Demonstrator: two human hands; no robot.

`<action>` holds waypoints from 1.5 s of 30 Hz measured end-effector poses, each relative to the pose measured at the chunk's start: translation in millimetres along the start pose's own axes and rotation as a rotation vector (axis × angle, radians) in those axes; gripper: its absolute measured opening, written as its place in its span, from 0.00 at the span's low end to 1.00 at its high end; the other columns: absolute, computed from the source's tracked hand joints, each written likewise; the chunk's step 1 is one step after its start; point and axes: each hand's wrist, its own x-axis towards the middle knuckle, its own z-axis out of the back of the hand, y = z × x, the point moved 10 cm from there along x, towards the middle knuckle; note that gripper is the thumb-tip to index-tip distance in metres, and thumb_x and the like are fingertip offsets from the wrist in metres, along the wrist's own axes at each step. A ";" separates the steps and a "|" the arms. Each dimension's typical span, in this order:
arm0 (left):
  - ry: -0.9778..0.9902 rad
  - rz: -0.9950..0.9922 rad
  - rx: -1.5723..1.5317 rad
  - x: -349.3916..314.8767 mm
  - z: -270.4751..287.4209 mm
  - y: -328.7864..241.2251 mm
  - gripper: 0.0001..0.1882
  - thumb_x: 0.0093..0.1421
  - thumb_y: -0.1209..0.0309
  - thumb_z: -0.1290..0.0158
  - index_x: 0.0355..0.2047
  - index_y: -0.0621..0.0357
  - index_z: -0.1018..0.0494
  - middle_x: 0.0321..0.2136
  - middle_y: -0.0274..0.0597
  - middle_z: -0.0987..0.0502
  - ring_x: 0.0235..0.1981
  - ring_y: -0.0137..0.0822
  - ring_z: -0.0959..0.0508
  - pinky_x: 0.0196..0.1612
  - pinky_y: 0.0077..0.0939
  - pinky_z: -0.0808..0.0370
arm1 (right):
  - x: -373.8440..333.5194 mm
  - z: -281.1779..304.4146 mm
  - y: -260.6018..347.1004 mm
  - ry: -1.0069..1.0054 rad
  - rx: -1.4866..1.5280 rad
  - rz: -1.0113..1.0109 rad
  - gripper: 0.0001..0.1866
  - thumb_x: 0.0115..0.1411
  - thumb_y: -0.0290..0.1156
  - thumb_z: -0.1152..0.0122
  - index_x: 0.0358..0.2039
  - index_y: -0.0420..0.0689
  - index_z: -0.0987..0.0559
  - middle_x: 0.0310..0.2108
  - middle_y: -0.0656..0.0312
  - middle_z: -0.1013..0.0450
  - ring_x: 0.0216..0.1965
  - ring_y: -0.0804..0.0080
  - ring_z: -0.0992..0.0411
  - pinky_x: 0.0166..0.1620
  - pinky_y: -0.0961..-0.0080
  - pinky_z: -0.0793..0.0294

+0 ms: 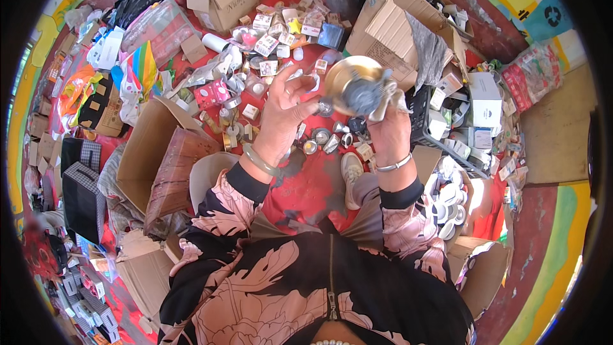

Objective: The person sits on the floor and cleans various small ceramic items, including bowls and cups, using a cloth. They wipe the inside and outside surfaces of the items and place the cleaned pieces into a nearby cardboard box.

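Note:
My right hand (391,133) grips a round gold-coloured metal tin (341,76), raised above the floor. A dark grey round piece (362,96) sits against its middle; I cannot make out what it is. A crumpled beige cloth (387,102) is bunched between my right fingers and the tin. My left hand (287,108) is raised just left of the tin, fingers curved and apart, with nothing plainly held. Below and between the hands, several small round metal tins (321,135) lie on the red floor covering (300,185).
Small printed boxes (268,43) are heaped ahead. Open cardboard boxes stand at the far left (223,0), far right (389,32) and near left (153,153). A black crate (418,121) full of packages is at right, above white round pieces (447,201). My shoe (352,179) is below.

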 end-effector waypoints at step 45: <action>0.436 0.306 0.444 -14.7 -22.8 6.6 0.39 0.41 0.71 0.35 0.52 0.64 0.43 0.44 0.39 0.33 0.47 0.28 0.33 0.50 0.25 0.34 | -13.6 -41.9 -9.5 0.402 -1.375 0.316 0.11 0.60 0.35 0.47 0.40 0.43 0.28 0.23 0.57 0.27 0.24 0.63 0.28 0.28 0.71 0.31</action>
